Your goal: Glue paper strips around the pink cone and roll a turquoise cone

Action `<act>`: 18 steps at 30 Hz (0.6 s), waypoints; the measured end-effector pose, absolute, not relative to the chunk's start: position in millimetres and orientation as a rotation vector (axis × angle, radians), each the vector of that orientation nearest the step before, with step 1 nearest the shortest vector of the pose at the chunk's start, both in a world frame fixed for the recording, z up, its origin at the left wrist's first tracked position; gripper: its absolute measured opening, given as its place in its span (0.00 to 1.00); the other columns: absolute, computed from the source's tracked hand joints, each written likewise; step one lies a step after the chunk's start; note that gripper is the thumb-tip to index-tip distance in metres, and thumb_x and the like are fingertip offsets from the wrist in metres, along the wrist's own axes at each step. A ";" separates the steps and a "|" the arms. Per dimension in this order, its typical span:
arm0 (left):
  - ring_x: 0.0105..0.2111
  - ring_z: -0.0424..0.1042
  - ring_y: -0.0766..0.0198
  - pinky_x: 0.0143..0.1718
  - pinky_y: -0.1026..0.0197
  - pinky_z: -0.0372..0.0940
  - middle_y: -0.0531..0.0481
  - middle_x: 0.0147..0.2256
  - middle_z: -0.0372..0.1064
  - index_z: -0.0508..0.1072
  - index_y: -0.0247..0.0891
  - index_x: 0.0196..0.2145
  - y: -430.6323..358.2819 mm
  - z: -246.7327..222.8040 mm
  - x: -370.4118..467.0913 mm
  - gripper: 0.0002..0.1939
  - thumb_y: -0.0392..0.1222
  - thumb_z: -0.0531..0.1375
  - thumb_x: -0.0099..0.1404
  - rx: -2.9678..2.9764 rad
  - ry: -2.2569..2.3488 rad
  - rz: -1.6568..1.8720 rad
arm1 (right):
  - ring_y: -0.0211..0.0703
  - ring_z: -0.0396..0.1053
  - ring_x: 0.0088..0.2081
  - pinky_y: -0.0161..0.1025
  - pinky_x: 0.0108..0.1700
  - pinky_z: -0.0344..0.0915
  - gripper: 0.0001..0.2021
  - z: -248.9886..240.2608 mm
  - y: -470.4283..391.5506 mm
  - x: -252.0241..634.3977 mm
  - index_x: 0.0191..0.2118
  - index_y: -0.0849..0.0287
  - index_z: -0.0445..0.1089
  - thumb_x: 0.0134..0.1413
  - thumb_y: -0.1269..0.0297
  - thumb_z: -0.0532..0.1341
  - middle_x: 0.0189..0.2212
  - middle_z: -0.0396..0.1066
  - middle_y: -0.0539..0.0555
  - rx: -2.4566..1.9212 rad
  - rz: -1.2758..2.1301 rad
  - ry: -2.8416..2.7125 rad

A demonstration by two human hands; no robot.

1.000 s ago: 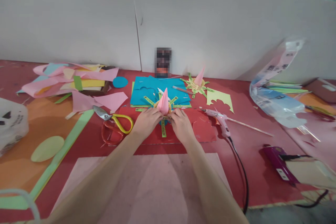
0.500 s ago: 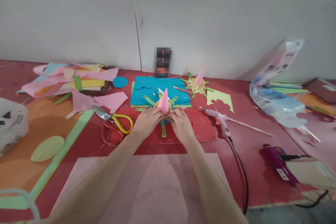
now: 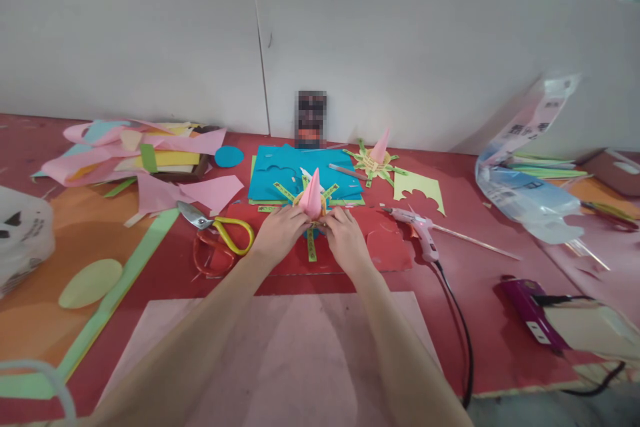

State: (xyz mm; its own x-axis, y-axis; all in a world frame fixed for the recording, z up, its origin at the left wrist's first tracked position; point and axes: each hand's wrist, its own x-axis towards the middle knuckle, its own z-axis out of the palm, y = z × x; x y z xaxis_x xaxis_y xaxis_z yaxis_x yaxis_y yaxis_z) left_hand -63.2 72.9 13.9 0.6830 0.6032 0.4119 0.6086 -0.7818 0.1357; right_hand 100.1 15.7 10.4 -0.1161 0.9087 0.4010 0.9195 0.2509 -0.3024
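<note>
A paper flower with a pink pointed cone (image 3: 311, 197) and green strips radiating from it stands between my hands over a red sheet (image 3: 387, 247). My left hand (image 3: 283, 230) pinches its base from the left, fingers closed. From the right, my right hand (image 3: 345, 232) grips the same base with curled fingers. The exact contact of the fingertips is partly hidden. A blue bit shows beneath the flower. Behind it lie blue paper sheets (image 3: 260, 177). A similar finished-looking paper flower (image 3: 379, 153) rests farther back to the right.
Scissors (image 3: 227, 233) lie left of my hands, near pink paper scraps (image 3: 215, 192). A pink glue gun (image 3: 425, 237) with a black cord is on the right, beside a purple power strip (image 3: 533, 313). A plastic bag (image 3: 530, 200) stands at the far right.
My hands and the paper flower stay almost in place, with both hands still on its base. Nothing on the table has visibly moved.
</note>
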 end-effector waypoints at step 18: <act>0.35 0.67 0.62 0.37 0.59 0.59 0.50 0.33 0.69 0.71 0.37 0.33 74.1 12.4 -61.8 0.10 0.41 0.51 0.65 -2.939 -1.055 -0.674 | 0.44 0.60 0.39 0.42 0.42 0.59 0.10 9.4 15.7 99.0 0.37 0.57 0.69 0.59 0.68 0.51 0.35 0.64 0.55 -1.696 -0.040 -2.058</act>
